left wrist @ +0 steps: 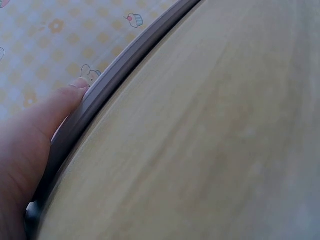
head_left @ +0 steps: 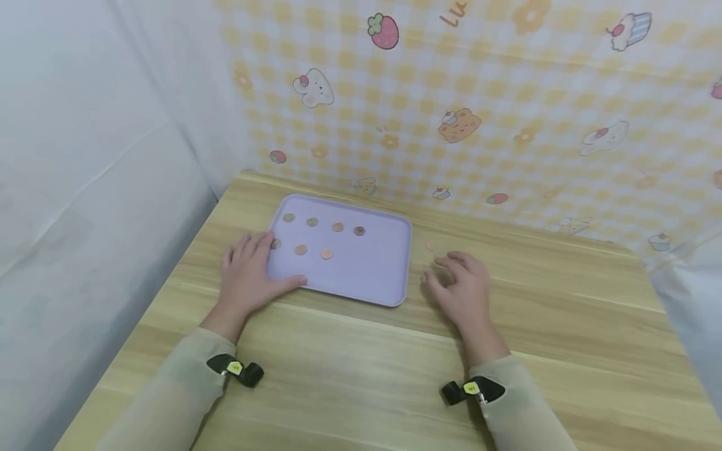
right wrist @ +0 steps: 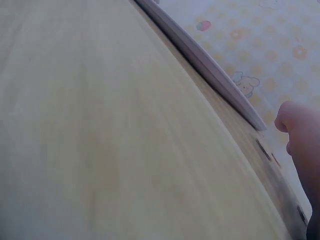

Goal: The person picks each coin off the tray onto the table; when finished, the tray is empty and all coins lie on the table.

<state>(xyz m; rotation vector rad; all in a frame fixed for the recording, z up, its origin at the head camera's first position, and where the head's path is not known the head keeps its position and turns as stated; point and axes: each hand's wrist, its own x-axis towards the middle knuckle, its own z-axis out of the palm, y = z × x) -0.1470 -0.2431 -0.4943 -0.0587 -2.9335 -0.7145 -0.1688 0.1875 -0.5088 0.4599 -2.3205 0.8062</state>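
A pale purple tray [head_left: 366,275] lies on the wooden table, holding several small round coins in two rows. Copper-coloured coins [head_left: 327,254] sit toward the middle, and duller coins [head_left: 312,222] toward the left. My left hand [head_left: 251,275] spans the tray's near left corner: fingers rest along the left rim, partly over one coin [head_left: 276,243], and the thumb [left wrist: 62,102] touches the near rim. Right of the tray, my right hand [head_left: 462,288] hovers low with fingers loosely bent and apart. Beyond its fingertips lies a small copper-coloured piece [head_left: 429,246]. I see nothing held in it.
A yellow-checked cloth [head_left: 496,81] with printed pictures hangs behind the wooden table [head_left: 350,369]. White sheeting [head_left: 84,156] hangs at the left. Thin dark discs [right wrist: 263,149] lie on the table beyond the tray's end in the right wrist view.
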